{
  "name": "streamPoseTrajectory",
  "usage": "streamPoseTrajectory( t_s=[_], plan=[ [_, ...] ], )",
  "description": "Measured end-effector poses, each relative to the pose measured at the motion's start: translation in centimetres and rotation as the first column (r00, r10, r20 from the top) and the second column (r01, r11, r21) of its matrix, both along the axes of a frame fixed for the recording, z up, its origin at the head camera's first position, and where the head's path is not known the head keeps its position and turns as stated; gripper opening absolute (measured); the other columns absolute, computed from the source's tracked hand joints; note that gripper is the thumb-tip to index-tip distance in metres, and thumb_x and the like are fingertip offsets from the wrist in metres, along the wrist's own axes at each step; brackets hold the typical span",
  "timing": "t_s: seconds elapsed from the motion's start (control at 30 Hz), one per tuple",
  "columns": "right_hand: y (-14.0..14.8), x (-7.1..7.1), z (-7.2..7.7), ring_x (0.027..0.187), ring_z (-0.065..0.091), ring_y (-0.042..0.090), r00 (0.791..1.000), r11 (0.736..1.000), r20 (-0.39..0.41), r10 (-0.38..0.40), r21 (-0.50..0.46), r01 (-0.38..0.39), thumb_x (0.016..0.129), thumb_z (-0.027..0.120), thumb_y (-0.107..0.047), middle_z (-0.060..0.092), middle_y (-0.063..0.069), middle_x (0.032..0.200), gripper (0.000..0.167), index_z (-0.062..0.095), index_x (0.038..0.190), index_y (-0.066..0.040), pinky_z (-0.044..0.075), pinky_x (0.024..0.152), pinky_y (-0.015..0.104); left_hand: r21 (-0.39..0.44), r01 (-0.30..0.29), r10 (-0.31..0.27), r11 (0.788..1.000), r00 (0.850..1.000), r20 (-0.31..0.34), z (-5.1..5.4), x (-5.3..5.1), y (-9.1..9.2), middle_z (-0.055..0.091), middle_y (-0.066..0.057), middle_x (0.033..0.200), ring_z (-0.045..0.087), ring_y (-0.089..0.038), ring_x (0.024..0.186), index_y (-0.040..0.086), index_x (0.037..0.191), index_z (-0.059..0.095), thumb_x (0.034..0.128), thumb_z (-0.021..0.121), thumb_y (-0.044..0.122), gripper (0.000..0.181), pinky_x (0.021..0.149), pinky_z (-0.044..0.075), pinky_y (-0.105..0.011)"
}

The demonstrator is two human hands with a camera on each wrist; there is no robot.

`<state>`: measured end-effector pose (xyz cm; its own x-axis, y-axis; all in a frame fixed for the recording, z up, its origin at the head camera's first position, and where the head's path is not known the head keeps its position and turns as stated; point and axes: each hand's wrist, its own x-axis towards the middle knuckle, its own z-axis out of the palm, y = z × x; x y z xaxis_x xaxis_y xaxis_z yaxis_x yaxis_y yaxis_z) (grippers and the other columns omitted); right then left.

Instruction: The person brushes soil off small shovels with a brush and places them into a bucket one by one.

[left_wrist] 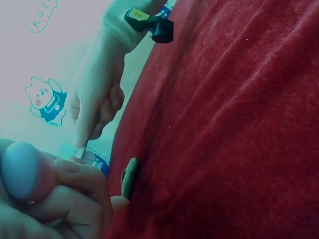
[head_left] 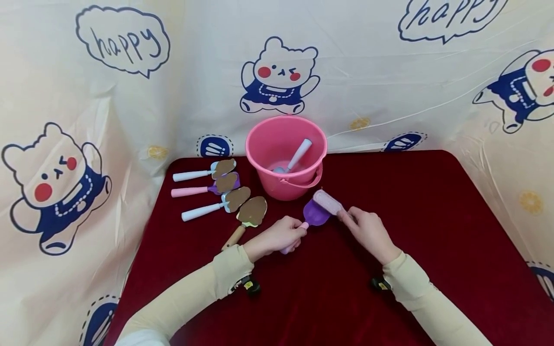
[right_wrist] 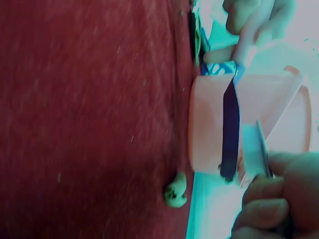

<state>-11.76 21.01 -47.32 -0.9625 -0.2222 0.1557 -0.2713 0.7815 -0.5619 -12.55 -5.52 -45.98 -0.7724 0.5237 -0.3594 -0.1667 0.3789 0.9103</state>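
My left hand [head_left: 283, 235] grips the pink handle of a toy shovel [head_left: 317, 215] with a purple blade. In the left wrist view, the pale rounded end of that handle [left_wrist: 21, 169] sticks out of the fist. My right hand [head_left: 370, 233] pinches a flat, pale pink brush-like tool [head_left: 327, 202] with a rounded end. Its head lies across the upper part of the purple blade in the head view. Dark crumbly stuff [right_wrist: 228, 174] shows at the blade's edge in the right wrist view.
A pink bucket [head_left: 281, 185] stands behind the hands, a white-handled toy shovel [head_left: 299, 154] leaning inside. Several small shovels with brown-covered blades lie at left, including a wooden-handled one [head_left: 252, 211]. A pale green lump [right_wrist: 175, 191] sits on the red cloth [head_left: 433, 216].
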Motion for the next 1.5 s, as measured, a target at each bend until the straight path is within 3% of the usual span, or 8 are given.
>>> streamPoseTrajectory(
  t_s=[0.2, 0.37, 0.53, 0.63, 0.9, 1.23, 1.37, 1.5],
  plan=[
    [-0.7, 0.5, -0.1, 0.048, 0.033, 0.002, 0.987, 0.99, 0.082, 0.137, -0.04, -0.134, 0.106, 0.062, -0.035, 0.035, -0.012, 0.058, 0.038, 0.052, 0.074, -0.018, 0.031, 0.047, 0.023, 0.008, -0.003, 0.003, 1.0, 1.0, -0.005, 0.0, -0.1, 0.1, 0.049, -0.001, 0.052, 0.041, -0.007, 0.04, -0.003, 0.077, 0.054, 0.1035, 0.05, 0.012, 0.031, 0.041, 0.035, -0.02],
    [-0.6, 0.1, 0.1, 0.049, 0.034, 0.005, 0.993, 0.997, 0.084, 0.081, -0.023, -0.079, 0.106, 0.06, -0.037, 0.035, -0.01, 0.059, 0.039, 0.053, 0.073, -0.017, 0.032, 0.047, 0.024, 0.024, -0.007, 0.007, 1.0, 1.0, -0.015, 0.1, -0.1, 0.1, 0.051, -0.001, 0.053, 0.042, -0.006, 0.04, -0.012, 0.086, 0.055, 0.1017, 0.051, 0.011, 0.028, 0.042, 0.036, -0.02],
    [0.5, -0.4, 0.2, 0.049, 0.035, 0.009, 0.999, 0.999, 0.038, -0.029, 0.019, 0.029, 0.108, 0.058, -0.034, 0.037, -0.007, 0.058, 0.039, 0.055, 0.075, -0.013, 0.032, 0.047, 0.027, 0.029, 0.004, -0.003, 1.0, 1.0, -0.022, 0.2, 0.1, -0.1, 0.05, 0.0, 0.052, 0.042, -0.006, 0.04, 0.005, 0.074, 0.053, 0.1021, 0.051, 0.01, 0.029, 0.042, 0.036, -0.02],
    [0.9, -0.4, 0.2, 0.049, 0.035, 0.01, 0.998, 0.998, 0.017, -0.056, 0.015, 0.056, 0.108, 0.059, -0.033, 0.037, -0.006, 0.058, 0.037, 0.056, 0.076, -0.013, 0.031, 0.046, 0.027, 0.023, 0.022, -0.022, 0.999, 1.0, -0.023, 0.3, 0.3, -0.2, 0.05, 0.0, 0.051, 0.042, -0.006, 0.04, 0.005, 0.073, 0.053, 0.103, 0.051, 0.011, 0.031, 0.043, 0.036, -0.021],
    [0.3, -0.1, -0.2, 0.048, 0.034, 0.004, 0.988, 0.991, 0.079, 0.132, -0.028, -0.13, 0.107, 0.06, -0.038, 0.035, -0.012, 0.058, 0.039, 0.053, 0.074, -0.018, 0.033, 0.047, 0.024, 0.035, 0.027, -0.026, 0.999, 0.999, -0.036, 0.2, 0.2, -0.1, 0.05, -0.001, 0.052, 0.041, -0.007, 0.04, -0.002, 0.078, 0.054, 0.1049, 0.05, 0.014, 0.031, 0.042, 0.035, -0.02],
    [1.9, -0.8, 0.0, 0.049, 0.036, 0.01, 0.997, 0.999, 0.074, -0.031, 0.008, 0.031, 0.108, 0.056, -0.038, 0.038, -0.006, 0.058, 0.042, 0.054, 0.074, -0.013, 0.033, 0.047, 0.027, 0.054, 0.029, -0.029, 0.998, 1.0, -0.001, 0.1, 0.8, -0.2, 0.049, 0.0, 0.054, 0.042, -0.006, 0.042, -0.016, 0.091, 0.053, 0.1031, 0.051, 0.012, 0.031, 0.043, 0.035, -0.02],
    [2.8, -0.7, 0.7, 0.052, 0.04, 0.013, 0.988, 0.995, 0.122, -0.092, -0.018, 0.095, 0.106, 0.058, -0.043, 0.04, -0.002, 0.061, 0.044, 0.051, 0.078, -0.01, 0.035, 0.049, 0.028, 0.068, 0.023, -0.023, 0.997, 1.0, -0.006, 0.4, 1.0, -0.4, 0.051, -0.001, 0.056, 0.043, -0.007, 0.042, -0.017, 0.096, 0.054, 0.1029, 0.052, 0.013, 0.031, 0.044, 0.038, -0.021],
    [3.4, -0.6, 1.1, 0.053, 0.042, 0.015, 0.977, 0.997, 0.203, -0.067, -0.029, 0.075, 0.105, 0.059, -0.043, 0.042, 0.0, 0.063, 0.043, 0.053, 0.085, -0.007, 0.037, 0.049, 0.029, 0.091, -0.015, 0.019, 0.996, 0.999, -0.034, 0.8, 1.1, -0.6, 0.053, -0.001, 0.058, 0.046, -0.008, 0.044, -0.013, 0.105, 0.06, 0.1019, 0.052, 0.013, 0.028, 0.047, 0.043, -0.022]
  ],
)
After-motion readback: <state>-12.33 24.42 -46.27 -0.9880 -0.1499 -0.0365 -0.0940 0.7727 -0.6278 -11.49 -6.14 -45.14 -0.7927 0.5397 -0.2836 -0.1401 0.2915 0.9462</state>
